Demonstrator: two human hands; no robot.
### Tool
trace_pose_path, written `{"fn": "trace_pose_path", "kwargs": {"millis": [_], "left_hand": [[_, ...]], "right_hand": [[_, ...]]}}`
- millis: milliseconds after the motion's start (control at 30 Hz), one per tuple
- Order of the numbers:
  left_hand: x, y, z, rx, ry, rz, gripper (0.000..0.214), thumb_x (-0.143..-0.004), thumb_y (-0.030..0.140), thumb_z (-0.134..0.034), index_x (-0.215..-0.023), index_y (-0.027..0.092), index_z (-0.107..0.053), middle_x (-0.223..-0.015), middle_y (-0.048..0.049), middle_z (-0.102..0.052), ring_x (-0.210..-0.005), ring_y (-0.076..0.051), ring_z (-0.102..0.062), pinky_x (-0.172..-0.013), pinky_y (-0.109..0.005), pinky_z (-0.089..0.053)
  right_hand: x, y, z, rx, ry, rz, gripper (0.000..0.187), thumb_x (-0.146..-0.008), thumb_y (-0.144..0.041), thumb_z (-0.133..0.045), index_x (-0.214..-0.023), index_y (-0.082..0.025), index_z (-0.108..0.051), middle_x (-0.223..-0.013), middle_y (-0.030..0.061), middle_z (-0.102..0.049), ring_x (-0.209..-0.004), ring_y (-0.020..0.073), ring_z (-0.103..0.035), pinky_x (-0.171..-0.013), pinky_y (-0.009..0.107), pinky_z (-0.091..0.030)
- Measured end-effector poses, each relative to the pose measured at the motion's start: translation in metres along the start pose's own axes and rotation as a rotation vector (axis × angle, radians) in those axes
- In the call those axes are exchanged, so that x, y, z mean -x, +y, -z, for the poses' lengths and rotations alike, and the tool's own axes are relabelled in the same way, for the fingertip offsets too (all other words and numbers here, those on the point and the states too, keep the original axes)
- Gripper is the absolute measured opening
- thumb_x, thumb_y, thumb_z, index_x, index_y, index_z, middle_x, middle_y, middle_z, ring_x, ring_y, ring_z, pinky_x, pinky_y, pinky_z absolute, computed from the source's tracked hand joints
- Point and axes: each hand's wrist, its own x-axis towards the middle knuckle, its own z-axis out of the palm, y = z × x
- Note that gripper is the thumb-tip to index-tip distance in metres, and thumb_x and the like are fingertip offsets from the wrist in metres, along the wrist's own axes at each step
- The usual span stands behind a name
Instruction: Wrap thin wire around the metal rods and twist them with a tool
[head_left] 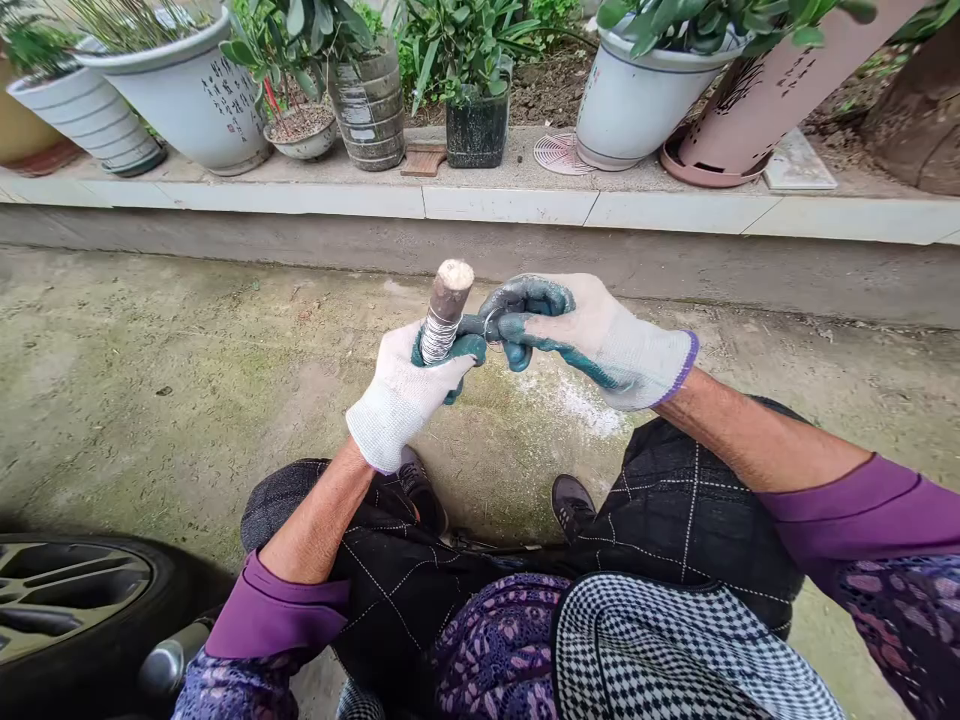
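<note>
My left hand (409, 390), in a white glove with a green palm, is closed round a short wooden stick (448, 290) held upright. Silvery wire (437, 337) is wound in tight coils round the stick just above my fist. My right hand (577, 335), gloved the same way, is beside the stick on its right. Its fingers pinch the loose end of the wire right next to the coils. Both hands are raised above my knees, over the concrete ground.
A raised tiled ledge (510, 205) runs across the back with several potted plants, among them a big white pot (191, 95) and a black pot (477, 125). A car tyre (71, 610) sits at the lower left. My shoes (571, 500) rest on mossy concrete.
</note>
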Motion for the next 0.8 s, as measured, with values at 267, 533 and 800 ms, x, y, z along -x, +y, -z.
{"fn": "trace_pose_path", "kwargs": {"millis": [267, 533, 800], "left_hand": [[-0.008, -0.008, 0.007, -0.054, 0.117, -0.135, 0.028, -0.069, 0.027, -0.071, -0.093, 0.014, -0.075, -0.070, -0.0010, -0.067, -0.048, -0.008, -0.051, -0.041, -0.019, -0.041], [-0.002, 0.005, 0.025, 0.145, -0.074, -0.128, 0.032, -0.073, 0.032, -0.066, -0.097, 0.013, -0.074, -0.073, -0.0047, -0.069, -0.035, -0.005, -0.043, -0.033, -0.019, -0.039], [-0.006, 0.008, 0.021, 0.156, -0.079, -0.001, 0.027, -0.072, 0.028, -0.068, -0.093, 0.012, -0.071, -0.064, -0.0003, -0.063, -0.034, -0.005, -0.042, -0.031, -0.018, -0.034]], "right_hand": [[0.001, 0.003, -0.001, -0.084, 0.037, -0.060, 0.039, -0.074, -0.047, -0.081, -0.088, -0.013, -0.067, -0.064, -0.0010, -0.061, -0.055, 0.0100, -0.056, -0.049, 0.025, -0.048], [-0.004, 0.007, 0.002, -0.204, 0.191, -0.028, 0.034, -0.071, -0.041, -0.085, -0.079, -0.014, -0.065, -0.073, 0.0018, -0.064, -0.054, 0.0092, -0.056, -0.047, 0.026, -0.052], [-0.004, 0.008, 0.000, -0.147, 0.211, 0.010, 0.035, -0.069, -0.042, -0.084, -0.077, -0.015, -0.062, -0.069, -0.0002, -0.062, -0.052, 0.0084, -0.056, -0.046, 0.025, -0.052]]}}
